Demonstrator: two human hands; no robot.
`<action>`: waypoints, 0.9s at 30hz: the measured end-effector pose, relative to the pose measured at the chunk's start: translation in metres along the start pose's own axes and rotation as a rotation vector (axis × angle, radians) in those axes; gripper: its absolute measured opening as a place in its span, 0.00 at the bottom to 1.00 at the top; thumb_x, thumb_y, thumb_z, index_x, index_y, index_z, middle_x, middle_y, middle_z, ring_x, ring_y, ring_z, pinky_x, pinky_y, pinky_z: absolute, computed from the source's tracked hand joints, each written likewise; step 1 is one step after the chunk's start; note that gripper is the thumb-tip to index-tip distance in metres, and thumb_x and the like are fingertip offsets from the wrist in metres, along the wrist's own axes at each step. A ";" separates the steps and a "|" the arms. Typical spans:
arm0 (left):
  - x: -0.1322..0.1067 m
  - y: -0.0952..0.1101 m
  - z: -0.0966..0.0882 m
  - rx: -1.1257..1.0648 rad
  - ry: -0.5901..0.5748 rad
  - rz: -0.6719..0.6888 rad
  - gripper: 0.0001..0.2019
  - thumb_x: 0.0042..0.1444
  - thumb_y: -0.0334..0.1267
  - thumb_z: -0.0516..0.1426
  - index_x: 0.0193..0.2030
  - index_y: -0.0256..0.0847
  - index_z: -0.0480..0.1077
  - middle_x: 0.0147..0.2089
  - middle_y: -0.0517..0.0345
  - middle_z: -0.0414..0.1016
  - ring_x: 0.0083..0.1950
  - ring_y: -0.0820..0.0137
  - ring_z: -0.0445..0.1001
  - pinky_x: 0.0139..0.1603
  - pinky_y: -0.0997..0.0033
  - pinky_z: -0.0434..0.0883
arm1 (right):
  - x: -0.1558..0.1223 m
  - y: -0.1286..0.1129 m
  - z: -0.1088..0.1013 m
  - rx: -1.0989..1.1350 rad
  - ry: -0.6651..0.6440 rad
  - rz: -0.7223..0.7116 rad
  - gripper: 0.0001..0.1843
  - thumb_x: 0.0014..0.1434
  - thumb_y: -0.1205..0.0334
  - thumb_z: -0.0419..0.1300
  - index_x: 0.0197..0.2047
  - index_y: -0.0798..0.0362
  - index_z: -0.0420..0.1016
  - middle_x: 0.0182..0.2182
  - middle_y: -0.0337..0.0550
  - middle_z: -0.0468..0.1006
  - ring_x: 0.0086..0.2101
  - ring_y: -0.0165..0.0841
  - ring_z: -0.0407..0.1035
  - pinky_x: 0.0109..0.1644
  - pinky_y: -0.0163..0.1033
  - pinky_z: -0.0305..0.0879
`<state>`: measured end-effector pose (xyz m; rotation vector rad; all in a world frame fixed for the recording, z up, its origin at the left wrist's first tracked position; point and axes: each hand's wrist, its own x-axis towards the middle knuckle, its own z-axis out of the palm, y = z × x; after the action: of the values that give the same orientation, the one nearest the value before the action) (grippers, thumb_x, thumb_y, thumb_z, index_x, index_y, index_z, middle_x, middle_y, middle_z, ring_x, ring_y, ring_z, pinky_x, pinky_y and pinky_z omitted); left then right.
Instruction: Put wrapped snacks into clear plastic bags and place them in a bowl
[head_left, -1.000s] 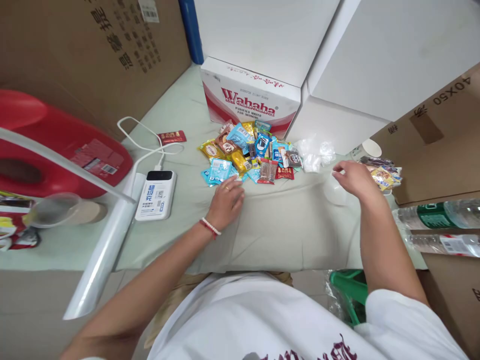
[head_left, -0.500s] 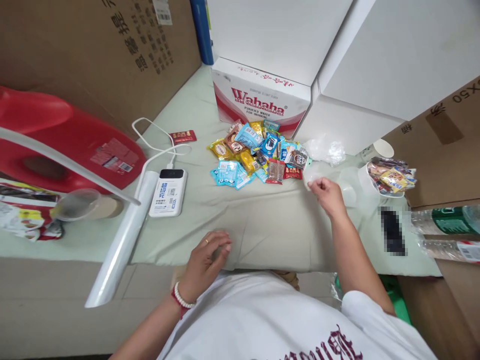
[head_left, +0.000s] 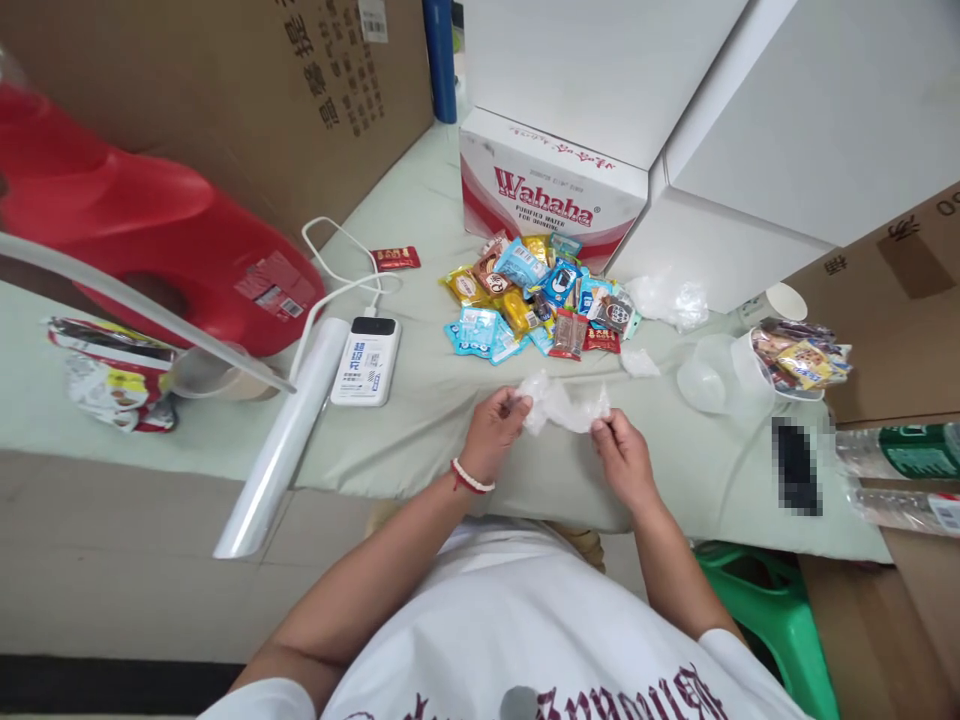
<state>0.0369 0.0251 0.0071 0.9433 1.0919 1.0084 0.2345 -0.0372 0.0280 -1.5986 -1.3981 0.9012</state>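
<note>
Both hands pinch a crumpled clear plastic bag [head_left: 562, 406], stretched between them above the front of the cloth-covered table. My left hand [head_left: 495, 432] is closed on its left end, and my right hand [head_left: 624, 458] grips the right end. Just beyond lies a pile of small packaged snacks [head_left: 525, 290] in blue, yellow, brown and red wrappers. A small crumpled piece of clear plastic [head_left: 640, 362] rests right of the pile. Behind it is a larger bunch of clear plastic bags [head_left: 671, 298].
A Wahaba-style printed carton, reading Wahaha [head_left: 551, 190], stands behind the pile. To the left are a power bank [head_left: 365, 362], a white roll [head_left: 285, 440] and a red jug [head_left: 195, 240]. On the right sit a clear container [head_left: 705, 375], a snack-filled tub [head_left: 754, 372] and bottles [head_left: 900, 452].
My right hand has brought the clear plastic bag toward me and left. My left hand has moved forward and right and now holds its other end. The view has shifted slightly.
</note>
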 end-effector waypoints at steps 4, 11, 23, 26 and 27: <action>0.000 -0.009 -0.028 -0.007 0.112 -0.024 0.21 0.51 0.58 0.64 0.35 0.40 0.69 0.31 0.63 0.67 0.29 0.74 0.62 0.29 0.73 0.62 | 0.002 0.014 -0.002 0.486 0.082 0.168 0.19 0.64 0.41 0.62 0.36 0.47 0.65 0.27 0.34 0.63 0.27 0.30 0.59 0.32 0.36 0.60; -0.021 0.018 -0.028 0.705 0.375 0.666 0.15 0.60 0.42 0.62 0.52 0.43 0.72 0.52 0.48 0.75 0.56 0.59 0.70 0.59 0.55 0.67 | 0.008 0.002 -0.007 0.128 -0.054 -0.159 0.12 0.71 0.51 0.57 0.38 0.48 0.71 0.35 0.41 0.71 0.37 0.35 0.66 0.45 0.41 0.65; -0.007 0.005 0.015 0.199 -0.170 0.078 0.18 0.60 0.54 0.58 0.31 0.41 0.69 0.29 0.61 0.71 0.31 0.72 0.67 0.37 0.70 0.65 | 0.004 0.002 -0.007 0.195 -0.058 -0.136 0.13 0.74 0.52 0.53 0.37 0.48 0.67 0.30 0.37 0.65 0.32 0.32 0.62 0.39 0.38 0.60; -0.013 0.009 0.019 0.212 -0.179 0.069 0.17 0.57 0.53 0.61 0.34 0.40 0.72 0.32 0.60 0.73 0.34 0.71 0.68 0.38 0.71 0.65 | 0.004 0.004 -0.003 0.194 -0.118 -0.129 0.14 0.73 0.52 0.54 0.37 0.49 0.69 0.31 0.37 0.67 0.33 0.32 0.63 0.40 0.38 0.60; -0.014 0.010 0.022 0.210 -0.201 0.065 0.16 0.56 0.53 0.63 0.35 0.40 0.73 0.34 0.59 0.74 0.35 0.71 0.69 0.38 0.71 0.65 | 0.005 0.003 -0.001 0.175 -0.144 -0.147 0.13 0.72 0.52 0.55 0.37 0.49 0.70 0.33 0.38 0.67 0.34 0.32 0.63 0.41 0.38 0.60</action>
<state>0.0545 0.0117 0.0245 1.2297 1.0163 0.8411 0.2375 -0.0322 0.0261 -1.3045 -1.4716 1.0371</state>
